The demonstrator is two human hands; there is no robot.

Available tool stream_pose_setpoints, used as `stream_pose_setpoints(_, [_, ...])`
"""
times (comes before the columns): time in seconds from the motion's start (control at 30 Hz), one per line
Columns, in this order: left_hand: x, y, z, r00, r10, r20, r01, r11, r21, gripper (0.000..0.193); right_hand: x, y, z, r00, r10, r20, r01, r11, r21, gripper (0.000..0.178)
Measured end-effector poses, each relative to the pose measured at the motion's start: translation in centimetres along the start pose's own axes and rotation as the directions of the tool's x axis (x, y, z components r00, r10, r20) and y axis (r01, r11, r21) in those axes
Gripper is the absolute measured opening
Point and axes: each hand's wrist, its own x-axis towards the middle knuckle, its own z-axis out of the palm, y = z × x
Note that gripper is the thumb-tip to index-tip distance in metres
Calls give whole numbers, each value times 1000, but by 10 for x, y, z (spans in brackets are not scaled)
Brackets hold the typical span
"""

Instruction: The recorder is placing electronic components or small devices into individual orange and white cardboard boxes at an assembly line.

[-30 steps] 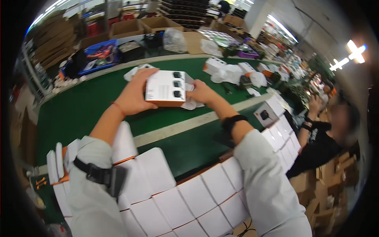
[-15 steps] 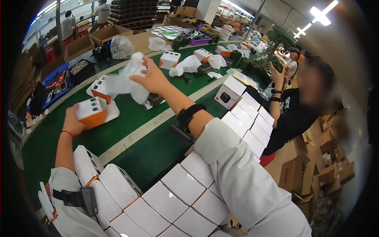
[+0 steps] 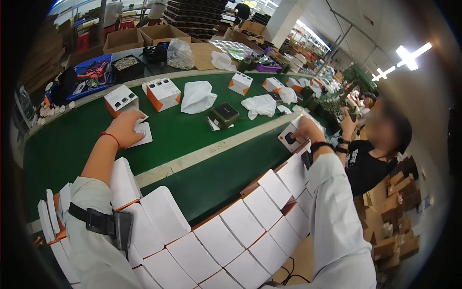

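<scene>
On the green belt (image 3: 163,144) at the left, my left hand (image 3: 124,129) has its fingers closed on a white-and-orange box (image 3: 120,98) and its lowered white flap (image 3: 142,136). My right hand (image 3: 308,129) reaches far right, gripping the upper part of a white box (image 3: 288,138) with a dark device pictured on it. A crumpled white bag (image 3: 198,97) lies beside another white-and-orange box (image 3: 163,94). Nearer the middle, a dark green device (image 3: 224,114) rests on a white sheet.
Rows of white boxes (image 3: 219,241) fill the space before me, under my forearms. A blue bin (image 3: 91,74) of tools stands at the far left. More boxes (image 3: 240,83) and bags (image 3: 260,105) lie farther along. A person in black (image 3: 373,159) works at the right.
My right hand has let go of the white bag, which now lies on the belt, and has moved right to the white box. The left hand's box has moved back, with its flap lowered.
</scene>
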Motion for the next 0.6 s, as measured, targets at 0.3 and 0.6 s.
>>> stream_pose_setpoints(0.3, [-2,29,-15,982,35,187,91,780,-620,90,-107,-227,-69,322,-822,-470,943,234,237,81])
stream_pose_setpoints(0.6, [-1,34,-20,985,109,134,110,205,-973,92,-111,-307,-17,337,-364,-868,934,242,261,57])
